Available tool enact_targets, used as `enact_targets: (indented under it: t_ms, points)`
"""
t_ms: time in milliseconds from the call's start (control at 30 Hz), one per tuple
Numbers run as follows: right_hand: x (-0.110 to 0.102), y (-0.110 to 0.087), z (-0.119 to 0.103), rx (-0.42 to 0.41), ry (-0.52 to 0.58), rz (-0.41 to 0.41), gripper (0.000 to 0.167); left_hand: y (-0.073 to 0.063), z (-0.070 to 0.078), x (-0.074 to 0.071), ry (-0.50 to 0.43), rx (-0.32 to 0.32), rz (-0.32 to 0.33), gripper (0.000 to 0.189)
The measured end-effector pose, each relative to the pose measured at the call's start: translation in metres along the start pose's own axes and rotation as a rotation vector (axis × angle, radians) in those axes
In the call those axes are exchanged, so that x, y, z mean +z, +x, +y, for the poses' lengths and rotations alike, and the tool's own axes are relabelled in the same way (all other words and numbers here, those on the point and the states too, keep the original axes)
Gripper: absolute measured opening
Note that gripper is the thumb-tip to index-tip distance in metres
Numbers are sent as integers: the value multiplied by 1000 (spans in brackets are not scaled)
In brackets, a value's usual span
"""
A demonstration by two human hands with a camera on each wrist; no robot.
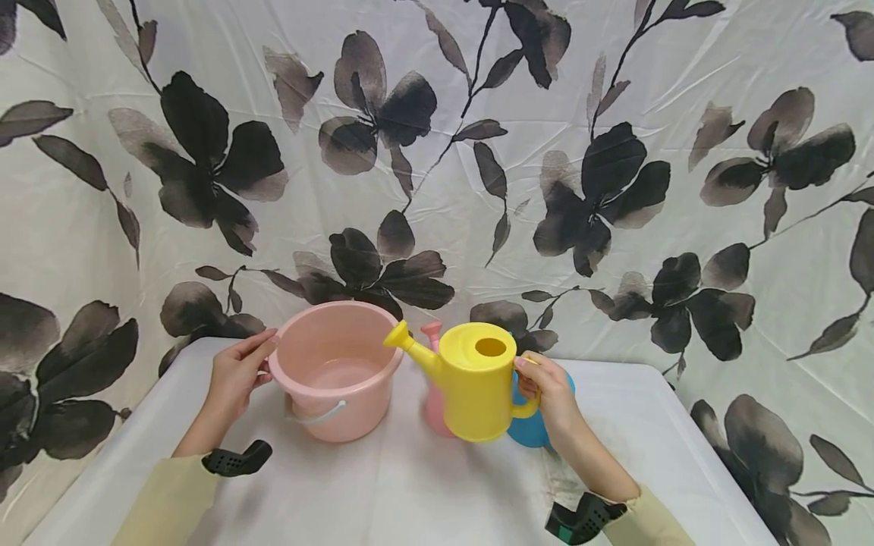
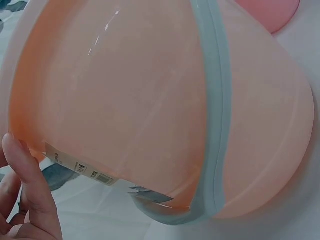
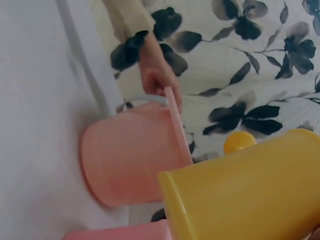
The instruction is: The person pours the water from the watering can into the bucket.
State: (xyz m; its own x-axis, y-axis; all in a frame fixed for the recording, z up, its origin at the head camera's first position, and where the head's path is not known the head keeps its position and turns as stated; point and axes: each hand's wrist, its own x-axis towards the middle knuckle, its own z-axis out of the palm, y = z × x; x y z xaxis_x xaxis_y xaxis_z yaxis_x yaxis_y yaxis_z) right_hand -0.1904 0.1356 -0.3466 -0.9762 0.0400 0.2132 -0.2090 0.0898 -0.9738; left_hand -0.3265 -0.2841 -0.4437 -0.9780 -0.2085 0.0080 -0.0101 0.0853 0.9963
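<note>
On the left of the table, a pink bucket (image 1: pixel 348 421) stands upright with its pale handle hanging down its front. My left hand (image 1: pixel 235 373) pinches the bucket's rim on the left side; the left wrist view shows the thumb (image 2: pixel 31 175) at that rim. A yellow watering can (image 1: pixel 478 394) is held up by my right hand (image 1: pixel 551 390), whose fingers grip its handle. Its spout points left and overlaps the bucket's right rim in the head view. In the right wrist view, the can's base (image 3: pixel 177 205) is raised off the table.
Behind the yellow can are a pink watering can (image 1: pixel 435 413) and a blue object (image 1: pixel 529 432), both partly hidden. A white cloth covers the table (image 1: pixel 382 500). Floral fabric (image 1: pixel 423 189) hangs behind and along the sides.
</note>
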Motion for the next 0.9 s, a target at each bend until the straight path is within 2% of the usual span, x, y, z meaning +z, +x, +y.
enact_targets:
  t_ms: [167, 267, 367, 900]
  points:
    - [7, 7, -2, 16, -26, -34, 37, -15, 15, 5, -20, -13, 22, 61]
    - [10, 10, -3, 20, -41, -55, 37, -27, 29, 7, 14, -23, 12, 63]
    - [13, 13, -3, 24, -50, -71, 38, -31, 35, 8, 9, -22, 6, 62]
    - [23, 31, -15, 33, -93, -121, 39, -33, 34, 9, 35, -25, 35, 56]
